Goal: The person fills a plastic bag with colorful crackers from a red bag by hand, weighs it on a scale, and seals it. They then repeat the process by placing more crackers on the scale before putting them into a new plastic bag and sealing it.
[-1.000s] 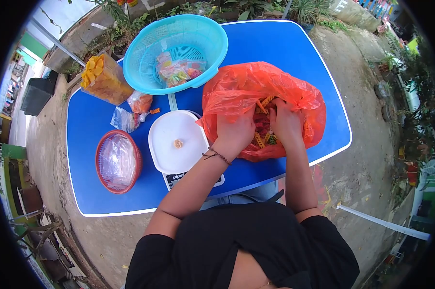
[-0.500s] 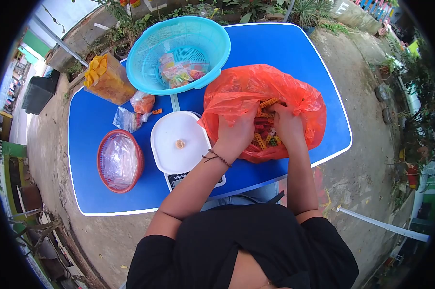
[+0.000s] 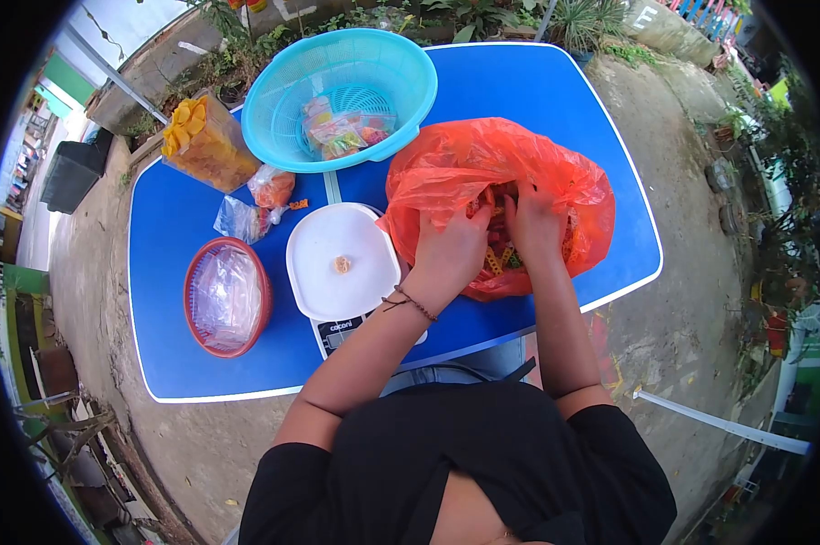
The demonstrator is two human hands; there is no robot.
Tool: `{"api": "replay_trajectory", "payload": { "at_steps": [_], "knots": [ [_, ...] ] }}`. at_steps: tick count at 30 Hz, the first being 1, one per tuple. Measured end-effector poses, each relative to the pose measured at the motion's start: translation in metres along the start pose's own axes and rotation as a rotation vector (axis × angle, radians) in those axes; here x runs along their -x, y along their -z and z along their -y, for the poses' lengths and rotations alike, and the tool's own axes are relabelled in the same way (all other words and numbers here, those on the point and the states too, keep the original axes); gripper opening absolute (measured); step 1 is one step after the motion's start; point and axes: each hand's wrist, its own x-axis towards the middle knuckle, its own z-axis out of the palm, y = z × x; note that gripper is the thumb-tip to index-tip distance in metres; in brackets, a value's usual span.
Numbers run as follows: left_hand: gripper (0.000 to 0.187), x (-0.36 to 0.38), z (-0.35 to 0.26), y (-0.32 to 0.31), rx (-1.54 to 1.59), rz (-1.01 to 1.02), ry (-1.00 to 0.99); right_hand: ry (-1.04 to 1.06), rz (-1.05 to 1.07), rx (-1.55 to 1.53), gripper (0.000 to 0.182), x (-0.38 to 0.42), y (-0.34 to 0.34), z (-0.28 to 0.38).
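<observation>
A red plastic bag (image 3: 446,154) lies open on the table, holding many red, yellow and green ridged snack pieces (image 3: 496,259). My left hand (image 3: 453,247) is inside the bag's mouth at its left side, with its fingers curved over red pieces and their tips partly hidden. Opposite it, my right hand (image 3: 537,225) reaches down among the pieces, thumb toward the left hand. Its fingertips are hidden by the pieces and the bag's folds. Whether either hand grips a piece cannot be made out. Left of the bag, a white kitchen scale (image 3: 314,272) carries one small pale object (image 3: 342,264).
A turquoise basket (image 3: 273,118) at the back holds several filled small packets (image 3: 346,132). Left of it stand a clear container of yellow chips (image 3: 205,150) and small plastic bags (image 3: 242,218). A red-brown basket (image 3: 190,291) with clear bags sits on the blue table (image 3: 173,372).
Both hands have shifted within the bag, the left one turning more palm-down over the pieces. The yellow piece between them no longer shows at the top. The view has moved slightly.
</observation>
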Motion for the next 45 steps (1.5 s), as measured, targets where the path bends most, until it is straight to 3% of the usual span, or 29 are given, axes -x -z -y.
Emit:
{"api": "replay_trajectory", "payload": {
  "at_steps": [1,4,7,10,13,16,19,22,25,29,34,42,45],
  "knots": [
    [0.033,0.001,-0.001,0.004,-0.032,0.044,-0.003,0.043,-0.062,0.025,0.032,-0.001,0.001,0.0],
    [0.033,0.006,-0.001,0.013,0.076,-0.052,-0.059,-0.027,0.082,-0.05,0.022,-0.003,0.016,0.0],
    [0.034,0.009,0.006,0.018,0.187,-0.093,-0.102,0.01,-0.042,-0.163,0.018,0.002,0.025,0.003],
    [0.033,0.013,0.008,0.026,0.345,-0.04,-0.054,-0.058,-0.002,-0.512,0.017,0.007,0.045,0.014],
    [0.029,0.02,0.004,0.037,0.425,-0.129,0.084,-0.207,0.155,-0.88,0.015,0.012,0.067,0.03],
    [0.028,0.026,0.009,0.048,0.655,-0.169,0.161,-0.049,0.224,-0.962,0.017,0.017,0.074,0.039],
    [0.029,0.039,0.023,0.066,0.611,-0.233,0.087,0.039,0.21,-1.193,0.02,0.023,0.072,0.063],
    [0.024,0.058,0.033,0.089,0.728,-0.324,0.221,0.112,0.224,-1.176,0.02,0.023,0.089,0.094],
    [0.016,0.082,0.05,0.107,0.706,-0.404,0.362,-0.01,0.252,-1.36,0.018,0.034,0.081,0.13],
    [0.017,0.107,0.081,0.119,0.477,-0.362,0.473,0.368,0.249,-0.978,0.018,0.036,0.066,0.161],
    [0.02,0.128,0.099,0.11,0.403,-0.273,0.515,0.371,0.249,-0.9,0.021,0.04,0.041,0.182],
    [0.022,0.121,0.094,0.113,0.385,-0.307,0.461,0.401,0.258,-0.913,0.026,0.043,0.048,0.176],
    [0.023,0.111,0.078,0.115,0.441,-0.306,0.397,0.448,0.153,-0.942,0.024,0.048,0.059,0.164]
  ]
}}
